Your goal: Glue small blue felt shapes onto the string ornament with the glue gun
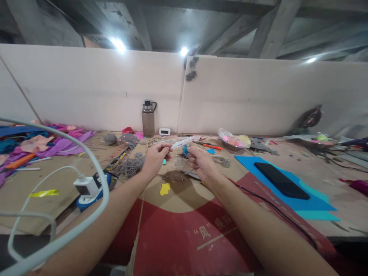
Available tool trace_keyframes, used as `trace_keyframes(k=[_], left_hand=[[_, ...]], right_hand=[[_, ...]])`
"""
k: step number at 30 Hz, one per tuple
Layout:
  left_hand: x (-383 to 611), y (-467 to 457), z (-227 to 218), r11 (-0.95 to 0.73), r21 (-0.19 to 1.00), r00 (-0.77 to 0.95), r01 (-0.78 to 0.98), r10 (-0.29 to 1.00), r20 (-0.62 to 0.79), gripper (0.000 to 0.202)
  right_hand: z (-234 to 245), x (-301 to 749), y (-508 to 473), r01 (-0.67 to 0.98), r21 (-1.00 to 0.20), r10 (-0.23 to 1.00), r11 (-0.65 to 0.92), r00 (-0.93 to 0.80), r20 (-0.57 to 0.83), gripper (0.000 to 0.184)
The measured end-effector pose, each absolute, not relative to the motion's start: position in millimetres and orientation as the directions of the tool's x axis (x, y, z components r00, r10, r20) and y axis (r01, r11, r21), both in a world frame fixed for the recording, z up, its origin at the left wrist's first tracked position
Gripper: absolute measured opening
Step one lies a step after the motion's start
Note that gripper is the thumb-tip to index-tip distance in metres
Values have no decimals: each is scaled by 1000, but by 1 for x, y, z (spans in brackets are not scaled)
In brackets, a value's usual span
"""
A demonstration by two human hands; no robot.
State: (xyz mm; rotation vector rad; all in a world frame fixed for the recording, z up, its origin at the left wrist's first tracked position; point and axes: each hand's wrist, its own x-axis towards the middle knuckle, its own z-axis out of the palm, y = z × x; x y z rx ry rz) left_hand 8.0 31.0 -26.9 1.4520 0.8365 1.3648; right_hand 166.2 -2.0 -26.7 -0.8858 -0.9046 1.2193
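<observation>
My left hand (pixel 155 156) is raised over the cardboard-covered table (pixel 178 199), fingers pinched on a thin whitish stick (pixel 183 142) that points up and to the right. My right hand (pixel 201 163) is close beside it, fingers curled around something small and blue (pixel 185 150) that I cannot make out. Below the hands lie a yellow paper cutout (pixel 165 188) and a tangle of grey string (pixel 130 167).
A water bottle (pixel 148 119) stands against the back wall. Purple and pink paper scraps (pixel 57 143) pile at the left. A white charger with cable (pixel 86 186) sits front left. A black phone (pixel 280 180) lies on blue sheets at the right. A bowl of coloured bits (pixel 235 141) sits behind.
</observation>
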Motion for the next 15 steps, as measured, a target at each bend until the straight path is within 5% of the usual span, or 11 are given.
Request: trace_keyframes(k=[6,15], left_hand=[[2,32,-26,-302,935,86,-184,943,322,13],[6,32,-18,-343,897,17,-279,932,361,32]], right_hand=[[-27,163,-5,-365,-926,994,102,84,76,39],[-27,165,-5,-353,-930,992,103,102,71,36]])
